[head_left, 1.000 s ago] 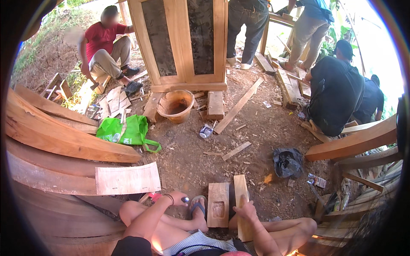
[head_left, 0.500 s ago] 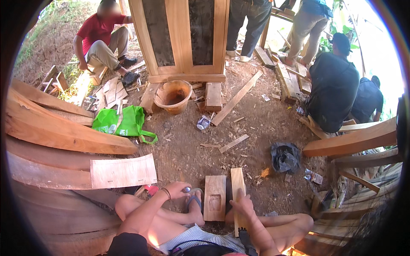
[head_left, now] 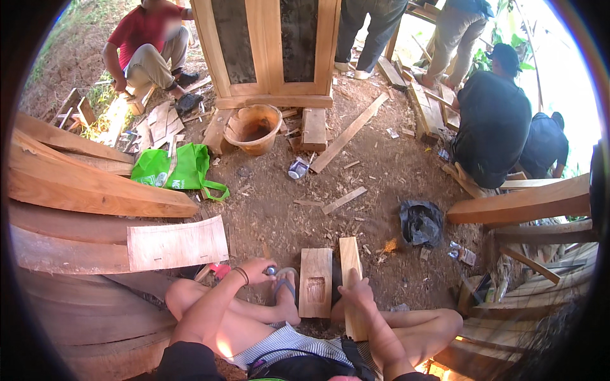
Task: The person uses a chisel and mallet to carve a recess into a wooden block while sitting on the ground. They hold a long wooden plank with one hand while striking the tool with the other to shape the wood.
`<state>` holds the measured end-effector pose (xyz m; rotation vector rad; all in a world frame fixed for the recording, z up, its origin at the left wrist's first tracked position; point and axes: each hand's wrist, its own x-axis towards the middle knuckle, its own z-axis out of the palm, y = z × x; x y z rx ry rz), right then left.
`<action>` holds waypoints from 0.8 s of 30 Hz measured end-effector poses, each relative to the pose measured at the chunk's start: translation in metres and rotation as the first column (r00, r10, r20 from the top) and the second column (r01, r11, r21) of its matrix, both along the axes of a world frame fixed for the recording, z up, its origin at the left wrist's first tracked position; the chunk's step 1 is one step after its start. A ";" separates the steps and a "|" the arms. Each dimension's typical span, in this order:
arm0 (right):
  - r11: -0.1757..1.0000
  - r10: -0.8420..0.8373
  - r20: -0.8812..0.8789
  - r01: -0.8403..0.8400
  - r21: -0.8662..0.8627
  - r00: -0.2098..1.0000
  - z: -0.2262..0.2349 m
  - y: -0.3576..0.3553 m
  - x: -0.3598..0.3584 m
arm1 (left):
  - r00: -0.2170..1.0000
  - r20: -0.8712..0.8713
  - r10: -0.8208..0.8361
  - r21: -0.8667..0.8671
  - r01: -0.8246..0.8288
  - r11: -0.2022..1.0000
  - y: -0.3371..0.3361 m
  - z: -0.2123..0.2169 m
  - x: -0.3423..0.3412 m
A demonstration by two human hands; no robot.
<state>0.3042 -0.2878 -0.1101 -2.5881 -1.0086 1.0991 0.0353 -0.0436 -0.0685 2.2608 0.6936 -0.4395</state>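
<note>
My left hand [head_left: 257, 271] is closed around a small thing with a shiny, rounded metal end [head_left: 271, 270]; the rest of it is hidden in my fingers. It is held beside my sandalled foot. With my right hand [head_left: 358, 293] I grip a narrow, pale wooden board [head_left: 350, 254] by its side. One end of this board points away from me and the other reaches back to my lap. Between my legs, just left of the board, lies a wooden block [head_left: 316, 260] with a rectangular recess cut into its upper face.
Curved timbers [head_left: 95, 184] and a light wooden panel [head_left: 178, 243] lie at left. A green bag [head_left: 171, 166], a tan bucket [head_left: 254, 130], a can [head_left: 298, 168] and a black plastic bag [head_left: 421, 223] rest on the chip-strewn ground. Beyond stand a panelled wooden cabinet [head_left: 270, 57] and several people.
The whole view has shifted slightly, so everything sits a little higher in the picture. Both hands keep their holds, and the board and block stay side by side.
</note>
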 end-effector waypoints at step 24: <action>0.939 -0.163 -0.259 0.230 0.254 0.952 -0.016 -0.004 -0.006 | 0.985 0.115 0.125 0.023 -0.129 0.991 -0.043 0.003 0.005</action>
